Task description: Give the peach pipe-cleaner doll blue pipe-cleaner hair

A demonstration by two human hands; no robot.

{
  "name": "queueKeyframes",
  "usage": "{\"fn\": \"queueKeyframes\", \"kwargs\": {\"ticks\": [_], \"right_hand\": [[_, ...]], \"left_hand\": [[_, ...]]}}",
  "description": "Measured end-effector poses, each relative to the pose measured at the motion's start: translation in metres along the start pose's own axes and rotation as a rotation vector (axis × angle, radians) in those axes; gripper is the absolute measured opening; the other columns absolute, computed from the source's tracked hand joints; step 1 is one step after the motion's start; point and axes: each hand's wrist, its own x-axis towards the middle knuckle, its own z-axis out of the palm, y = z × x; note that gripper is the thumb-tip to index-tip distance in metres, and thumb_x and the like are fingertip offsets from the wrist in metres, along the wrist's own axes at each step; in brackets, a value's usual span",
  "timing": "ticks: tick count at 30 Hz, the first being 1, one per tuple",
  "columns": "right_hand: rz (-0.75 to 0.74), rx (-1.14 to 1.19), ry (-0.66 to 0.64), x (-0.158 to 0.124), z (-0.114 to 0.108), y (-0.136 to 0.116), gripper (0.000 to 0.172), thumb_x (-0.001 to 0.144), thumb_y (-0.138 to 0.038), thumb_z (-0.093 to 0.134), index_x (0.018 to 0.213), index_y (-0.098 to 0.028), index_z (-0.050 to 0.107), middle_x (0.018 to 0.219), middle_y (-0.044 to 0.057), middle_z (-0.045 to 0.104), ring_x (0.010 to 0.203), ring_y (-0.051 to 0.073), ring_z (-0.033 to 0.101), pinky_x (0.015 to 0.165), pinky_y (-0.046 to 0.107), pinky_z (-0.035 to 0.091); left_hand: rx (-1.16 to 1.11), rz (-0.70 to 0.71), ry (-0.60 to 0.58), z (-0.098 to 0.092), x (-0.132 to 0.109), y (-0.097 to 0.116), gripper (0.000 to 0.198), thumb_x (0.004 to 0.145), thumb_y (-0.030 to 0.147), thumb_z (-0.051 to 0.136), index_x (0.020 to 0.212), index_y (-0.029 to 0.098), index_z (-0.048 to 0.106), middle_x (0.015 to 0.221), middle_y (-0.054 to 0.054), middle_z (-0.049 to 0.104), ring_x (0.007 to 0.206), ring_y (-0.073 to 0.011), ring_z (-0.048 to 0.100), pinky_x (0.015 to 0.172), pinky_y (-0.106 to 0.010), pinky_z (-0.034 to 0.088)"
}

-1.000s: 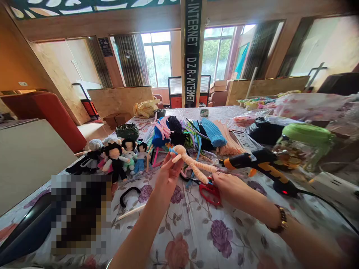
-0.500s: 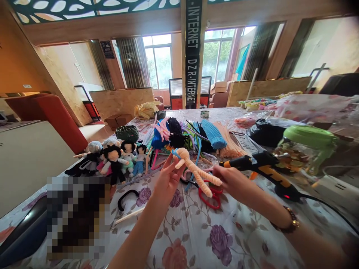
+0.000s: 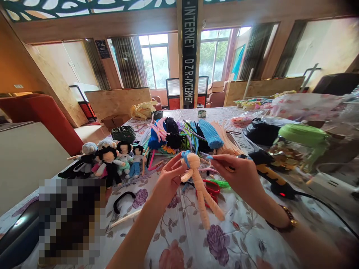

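Peach figure (image 3: 200,186), red scissors (image 3: 211,188), purple-flowered white tablecloth (image 3: 190,239)

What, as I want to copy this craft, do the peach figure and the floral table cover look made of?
The peach figure, held by the left hand: probably fuzzy chenille stems wound tight; matte, furry, ribbed surface. The blue strand at its head, pinched by the right hand: likely the same. The floral table cover: seemingly plastic or coated cloth; glossy, with creases catching light.
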Motion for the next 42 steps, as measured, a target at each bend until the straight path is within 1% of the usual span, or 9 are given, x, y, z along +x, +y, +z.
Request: {"fn": "queueKeyframes", "kwargs": {"ticks": [4, 10, 12, 15, 20, 26, 29, 37, 42], "right_hand": [[-0.047, -0.025, 0.047, -0.002, 0.000, -0.005, 0.013, 0.078, -0.025, 0.063, 0.078, -0.019, 0.074, 0.066, 0.000, 0.072, 0.055, 0.013, 0.065, 0.053, 0.022, 0.048], [-0.142, -0.136, 0.128, -0.007, 0.003, -0.009, 0.016, 0.080, -0.026, 0.062, 0.075, -0.018, 0.074, 0.068, 0.001, 0.071, 0.050, 0.011, 0.063, 0.048, 0.022, 0.046], [-0.168, -0.133, 0.110, -0.008, 0.004, -0.008, 0.016, 0.082, -0.026, 0.060, 0.078, -0.018, 0.074, 0.070, 0.002, 0.071, 0.055, 0.012, 0.064, 0.052, 0.022, 0.047], [-0.185, -0.085, 0.032, -0.008, 0.005, -0.008, 0.022, 0.087, -0.025, 0.053, 0.085, -0.020, 0.074, 0.078, 0.003, 0.072, 0.064, 0.014, 0.067, 0.057, 0.022, 0.050], [-0.071, 0.007, -0.109, -0.005, 0.002, -0.011, 0.025, 0.087, -0.024, 0.048, 0.086, -0.022, 0.073, 0.083, 0.004, 0.073, 0.069, 0.016, 0.067, 0.062, 0.025, 0.052], [0.170, 0.234, -0.206, -0.002, -0.001, -0.008, 0.019, 0.083, -0.033, 0.057, 0.081, -0.020, 0.071, 0.076, 0.004, 0.072, 0.067, 0.018, 0.065, 0.063, 0.028, 0.051], [0.255, 0.362, -0.256, 0.000, -0.002, -0.005, 0.021, 0.079, -0.038, 0.063, 0.082, -0.018, 0.069, 0.072, 0.003, 0.069, 0.066, 0.017, 0.062, 0.061, 0.026, 0.049], [0.310, 0.516, -0.374, 0.005, -0.005, 0.000, 0.031, 0.076, -0.048, 0.065, 0.077, -0.017, 0.065, 0.068, 0.001, 0.062, 0.061, 0.012, 0.053, 0.056, 0.023, 0.044], [0.353, 0.508, -0.422, 0.007, -0.006, -0.005, 0.039, 0.074, -0.056, 0.062, 0.075, -0.017, 0.062, 0.066, 0.002, 0.059, 0.061, 0.013, 0.052, 0.057, 0.024, 0.044]], "left_hand": [[0.101, -0.038, -0.083, 0.003, -0.003, -0.003, 0.044, 0.055, 0.017, 0.083, 0.098, 0.023, 0.073, 0.091, -0.001, 0.071, 0.074, -0.0111, 0.064, 0.063, -0.018, 0.048], [0.198, -0.015, -0.130, 0.004, -0.005, -0.006, 0.042, 0.058, 0.018, 0.082, 0.099, 0.025, 0.073, 0.089, -0.001, 0.071, 0.080, -0.0130, 0.064, 0.073, -0.022, 0.050], [0.223, -0.006, -0.127, 0.005, -0.005, -0.007, 0.042, 0.057, 0.018, 0.083, 0.097, 0.024, 0.073, 0.086, -0.002, 0.072, 0.079, -0.0130, 0.064, 0.072, -0.021, 0.050], [0.237, 0.010, -0.115, 0.007, -0.005, -0.007, 0.042, 0.056, 0.018, 0.083, 0.097, 0.023, 0.073, 0.083, -0.002, 0.072, 0.077, -0.0132, 0.064, 0.071, -0.022, 0.050], [0.235, 0.029, -0.079, 0.009, -0.006, -0.006, 0.041, 0.056, 0.018, 0.083, 0.095, 0.021, 0.074, 0.080, -0.003, 0.072, 0.075, -0.0145, 0.064, 0.071, -0.024, 0.049], [0.268, 0.035, -0.101, 0.007, -0.006, -0.007, 0.043, 0.058, 0.018, 0.082, 0.099, 0.022, 0.073, 0.086, -0.004, 0.073, 0.081, -0.0164, 0.065, 0.073, -0.024, 0.049], [0.272, 0.043, -0.106, 0.007, -0.006, -0.007, 0.041, 0.059, 0.019, 0.082, 0.099, 0.022, 0.073, 0.086, -0.005, 0.073, 0.081, -0.0173, 0.065, 0.073, -0.026, 0.050], [0.328, 0.037, -0.119, 0.008, -0.008, -0.006, 0.042, 0.059, 0.021, 0.082, 0.100, 0.022, 0.072, 0.088, -0.004, 0.072, 0.082, -0.0162, 0.063, 0.072, -0.024, 0.049], [0.339, 0.040, -0.124, 0.007, -0.007, -0.008, 0.044, 0.059, 0.021, 0.082, 0.102, 0.022, 0.072, 0.089, -0.005, 0.072, 0.083, -0.0169, 0.063, 0.073, -0.025, 0.049]]}}
